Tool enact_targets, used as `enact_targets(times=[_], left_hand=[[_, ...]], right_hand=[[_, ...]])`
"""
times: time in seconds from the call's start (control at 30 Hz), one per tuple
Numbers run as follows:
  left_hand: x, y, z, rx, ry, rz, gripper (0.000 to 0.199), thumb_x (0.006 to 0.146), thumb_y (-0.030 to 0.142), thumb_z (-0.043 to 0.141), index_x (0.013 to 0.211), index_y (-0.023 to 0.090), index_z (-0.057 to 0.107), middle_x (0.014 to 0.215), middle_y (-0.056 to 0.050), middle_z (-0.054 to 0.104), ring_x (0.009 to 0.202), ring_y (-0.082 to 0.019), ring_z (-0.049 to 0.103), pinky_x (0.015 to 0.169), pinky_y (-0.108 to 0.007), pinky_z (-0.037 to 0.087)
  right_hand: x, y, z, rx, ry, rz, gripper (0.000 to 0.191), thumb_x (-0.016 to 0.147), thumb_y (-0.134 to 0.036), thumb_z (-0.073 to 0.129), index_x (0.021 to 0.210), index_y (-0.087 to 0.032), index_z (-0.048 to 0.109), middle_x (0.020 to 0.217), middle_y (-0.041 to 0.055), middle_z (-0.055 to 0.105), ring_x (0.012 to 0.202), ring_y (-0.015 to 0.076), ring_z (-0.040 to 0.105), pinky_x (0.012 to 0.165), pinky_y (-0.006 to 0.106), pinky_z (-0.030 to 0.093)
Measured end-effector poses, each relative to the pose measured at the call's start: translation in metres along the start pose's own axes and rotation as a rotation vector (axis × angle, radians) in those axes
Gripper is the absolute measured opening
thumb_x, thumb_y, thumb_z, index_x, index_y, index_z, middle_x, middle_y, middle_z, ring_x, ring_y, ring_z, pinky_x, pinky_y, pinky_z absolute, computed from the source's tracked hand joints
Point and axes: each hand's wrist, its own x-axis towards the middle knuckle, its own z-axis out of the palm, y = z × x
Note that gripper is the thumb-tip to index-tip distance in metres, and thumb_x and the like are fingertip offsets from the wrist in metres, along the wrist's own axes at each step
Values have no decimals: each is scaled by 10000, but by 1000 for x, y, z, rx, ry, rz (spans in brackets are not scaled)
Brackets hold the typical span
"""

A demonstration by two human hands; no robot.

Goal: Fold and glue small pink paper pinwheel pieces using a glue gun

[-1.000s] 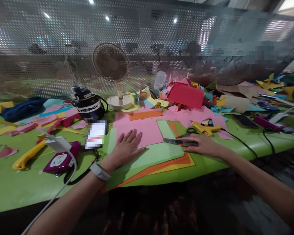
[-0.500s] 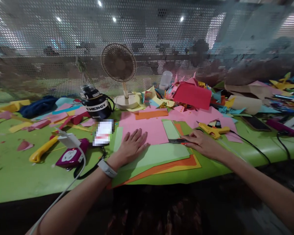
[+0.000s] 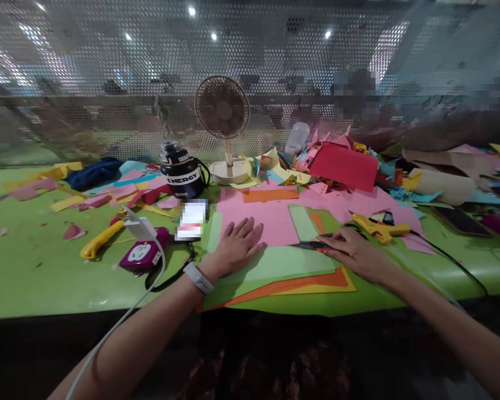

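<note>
Smooth pale grey-white strap, watch-style band [image 3: 198, 278], worn snugly round left wrist; small dark holes dotted along lower end. Left hand [image 3: 239, 248] bare, fingers slim, tapering. Right hand [image 3: 354, 253] bare, wrist bare too. Both forearms uncovered as far as visible. Nail details too small to tell. Low in middle, near-black area with blotchy reddish-brown patches [image 3: 302, 366]; too dim to tell whether patterned garment.

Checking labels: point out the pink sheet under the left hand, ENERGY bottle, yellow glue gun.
Pink sheet [image 3: 278, 223], head view, uncovered part.
ENERGY bottle [image 3: 184, 178], head view, label.
Yellow glue gun [image 3: 382, 229], head view, body.
</note>
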Motion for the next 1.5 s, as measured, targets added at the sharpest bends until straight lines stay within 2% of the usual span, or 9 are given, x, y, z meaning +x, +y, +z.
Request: enact_targets(times=[0.17,0.37,0.57,0.87,1.13,1.33,1.4,1.5], left_hand=[[0,-2,2,-2,30,10,616,960,548,237,1482,222,280,1568,-114,223,1439,-284,184,1136,-530,150],[1,-3,5,1,39,9,624,960,555,230,1486,224,274,1571,-107,217,1442,-286,172,1140,-526,144],[2,-4,8,14,52,10,627,958,566,210,1486,234,271,1571,-105,219,1443,-278,175,1139,-524,136],[2,-2,6,16,53,2,609,962,548,244,1482,231,279,1566,-108,234,1441,-273,183,1139,-513,149],[2,-2,3,-1,16,2,629,959,557,229,1489,220,256,1576,-108,193,1445,-283,159,1137,-527,149],[13,19,-3,31,16,2,633,960,534,247,1481,175,286,1565,-111,233,1445,-293,158,1147,-546,112],[16,22,-5,-5,-27,6,645,959,547,237,1499,193,239,1574,-103,203,1446,-290,154,1146,-535,139],[14,12,-9,-47,-34,23,594,971,527,186,1513,284,170,1593,-36,129,1458,-257,79,1152,-520,133]], right_hand=[[-1,-1,3,13,23,11,538,925,-584,347,1271,-270,615,945,96,570,936,248,579,823,387,489],[10,-12,7,7,31,-46,495,943,-511,368,1262,-232,625,931,113,585,932,257,578,820,411,500],[4,-10,8,35,59,-66,449,940,-480,407,1247,-243,633,948,106,584,917,240,585,820,401,507],[17,-24,15,-34,72,-124,431,960,-434,388,1225,-217,650,858,84,554,819,213,580,752,349,497],[13,-19,12,-47,102,-123,428,956,-422,400,1222,-199,651,874,96,574,848,226,588,767,362,496],[16,-8,8,-52,123,-107,441,955,-447,387,1229,-220,647,889,107,590,869,244,588,774,393,506],[14,-6,7,-42,119,-104,451,954,-461,382,1226,-220,650,883,106,588,862,243,586,771,391,508],[13,-3,7,-27,106,-104,453,952,-469,384,1226,-226,651,868,98,582,849,235,584,765,376,505]])
